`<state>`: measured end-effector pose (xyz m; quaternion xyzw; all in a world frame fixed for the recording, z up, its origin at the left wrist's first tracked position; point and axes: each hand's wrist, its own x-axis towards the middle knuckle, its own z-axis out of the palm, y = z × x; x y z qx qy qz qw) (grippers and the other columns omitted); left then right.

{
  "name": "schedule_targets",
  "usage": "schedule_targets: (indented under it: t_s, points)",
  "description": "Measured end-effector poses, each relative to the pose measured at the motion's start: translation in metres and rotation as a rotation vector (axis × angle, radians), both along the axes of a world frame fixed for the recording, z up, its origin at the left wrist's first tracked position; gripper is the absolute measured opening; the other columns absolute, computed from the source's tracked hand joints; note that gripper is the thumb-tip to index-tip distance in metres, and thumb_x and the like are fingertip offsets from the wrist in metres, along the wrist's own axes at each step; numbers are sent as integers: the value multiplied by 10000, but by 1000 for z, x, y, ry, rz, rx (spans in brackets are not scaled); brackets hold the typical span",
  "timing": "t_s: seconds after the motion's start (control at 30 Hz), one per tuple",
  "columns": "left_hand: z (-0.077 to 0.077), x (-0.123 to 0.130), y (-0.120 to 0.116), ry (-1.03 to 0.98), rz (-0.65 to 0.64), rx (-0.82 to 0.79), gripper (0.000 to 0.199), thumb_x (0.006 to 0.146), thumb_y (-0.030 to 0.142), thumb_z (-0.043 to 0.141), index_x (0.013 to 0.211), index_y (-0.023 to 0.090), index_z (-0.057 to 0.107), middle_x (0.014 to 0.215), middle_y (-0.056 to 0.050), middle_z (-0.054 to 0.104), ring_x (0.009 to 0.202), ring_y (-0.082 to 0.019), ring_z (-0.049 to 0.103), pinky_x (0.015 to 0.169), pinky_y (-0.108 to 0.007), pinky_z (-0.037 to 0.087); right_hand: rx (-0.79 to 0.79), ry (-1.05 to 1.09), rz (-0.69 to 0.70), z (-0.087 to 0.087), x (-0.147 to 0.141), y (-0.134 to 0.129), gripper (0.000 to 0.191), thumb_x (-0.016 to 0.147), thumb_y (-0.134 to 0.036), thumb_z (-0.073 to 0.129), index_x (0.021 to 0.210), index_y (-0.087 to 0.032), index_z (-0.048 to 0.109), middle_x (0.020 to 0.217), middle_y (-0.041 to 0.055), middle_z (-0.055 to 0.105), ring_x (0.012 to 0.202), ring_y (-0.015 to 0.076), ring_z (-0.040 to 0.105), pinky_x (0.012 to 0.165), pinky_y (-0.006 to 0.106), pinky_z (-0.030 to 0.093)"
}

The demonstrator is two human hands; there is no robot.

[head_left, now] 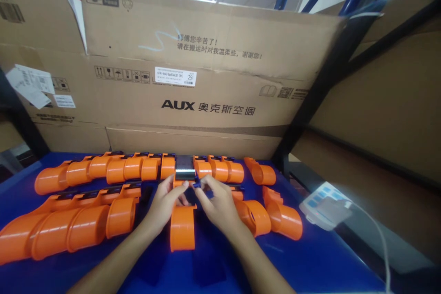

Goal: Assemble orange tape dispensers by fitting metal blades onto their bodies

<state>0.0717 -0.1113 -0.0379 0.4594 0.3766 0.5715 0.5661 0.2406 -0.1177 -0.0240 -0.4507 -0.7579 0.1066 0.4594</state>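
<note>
My left hand (169, 200) is closed on an orange tape dispenser (183, 227) at the middle of the blue table, its round part hanging toward me. My right hand (215, 197) pinches a small dark blue part (197, 183) beside the dispenser's upper end. Just beyond my fingertips lies a dark piece with a toothed silver edge (185, 172); whether it belongs to the held dispenser is unclear. Other orange dispensers with dark blue parts stand in a back row (132, 168) and in a front left row (87, 227).
More orange pieces (284, 220) lie to the right of my hands. A white power strip (325, 206) with a plugged-in adapter and cable sits at the right edge of the blue table (310, 266). Cardboard (206, 133) walls the back, beside a dark rack post (310, 87).
</note>
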Motion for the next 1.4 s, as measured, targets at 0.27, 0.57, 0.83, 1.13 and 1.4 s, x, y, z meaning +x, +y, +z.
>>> schedule_targets:
  t_s: [0.27,0.57,0.83,1.13,1.4]
  points:
    - [0,-2,0,22,-16,46,313,798,440,777,970,188,709,700,-6,684,519,-118,587,525,-215,461,-5,-8,7,-1,1,-1,195,973,-314,556,799,-232,526,757,-1,655,682,162,625,650,248,459]
    - [-2,0,0,51,-24,73,299,832,423,755,991,179,686,673,1,656,514,-122,583,515,-220,450,-32,-75,23,-3,3,2,214,992,-332,551,805,-229,533,771,1,651,680,161,604,648,252,439]
    - [-1,-1,0,19,-27,68,314,827,434,771,964,163,693,663,1,662,526,-116,581,529,-211,457,-13,-65,72,2,3,0,188,1005,-324,547,843,-231,527,842,21,643,771,179,608,716,278,464]
    - [0,-3,4,-183,-86,-96,558,745,343,865,1229,204,626,682,21,668,501,-112,585,533,-223,490,-66,256,159,3,3,1,162,1037,-332,496,920,-227,535,1076,65,639,942,202,616,867,332,481]
    - [6,-4,2,-205,-204,-167,804,803,294,821,1497,218,423,644,-17,701,528,-169,677,573,-256,549,-356,644,353,2,0,4,243,977,-422,615,1153,-289,513,1033,10,635,1007,205,625,933,331,472]
